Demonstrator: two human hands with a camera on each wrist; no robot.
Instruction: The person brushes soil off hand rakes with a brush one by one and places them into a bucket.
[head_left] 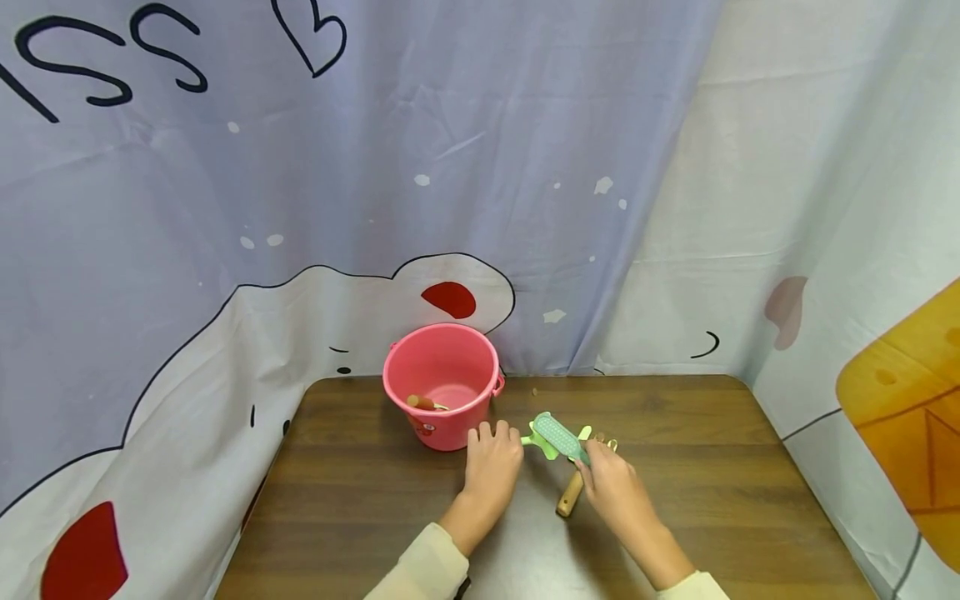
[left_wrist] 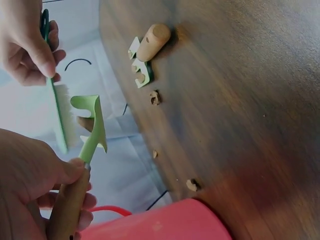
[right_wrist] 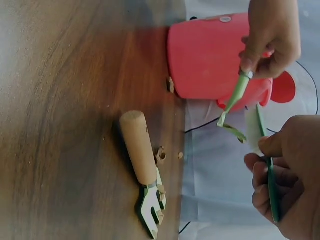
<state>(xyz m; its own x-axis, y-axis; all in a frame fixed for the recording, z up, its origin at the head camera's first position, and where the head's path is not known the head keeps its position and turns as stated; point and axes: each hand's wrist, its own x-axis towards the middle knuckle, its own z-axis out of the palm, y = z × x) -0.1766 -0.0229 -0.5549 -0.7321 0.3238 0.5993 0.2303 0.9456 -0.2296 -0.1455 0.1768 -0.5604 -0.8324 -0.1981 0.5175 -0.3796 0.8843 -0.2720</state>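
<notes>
In the head view, our left hand (head_left: 492, 462) gripped a green tool (left_wrist: 99, 127); at its three o'clock, our right hand (head_left: 617, 479) clasped a brush (head_left: 557, 435), bristles towards the tool. A bucket (head_left: 450, 429) stood at the tool's ten o'clock. We judged brushing in hand, the next stroke needing steadiness.

A wood-grained table (head_left: 322, 517) bears a pink bucket (head_left: 450, 427), a wood-handled fork (right_wrist: 142, 160) and small brown bits (right_wrist: 160, 155).

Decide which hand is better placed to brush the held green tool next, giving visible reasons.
Probably the right hand: it grips the brush, whose bristles face the green tool. The left hand is occupied, holding that tool's wooden handle.
</notes>
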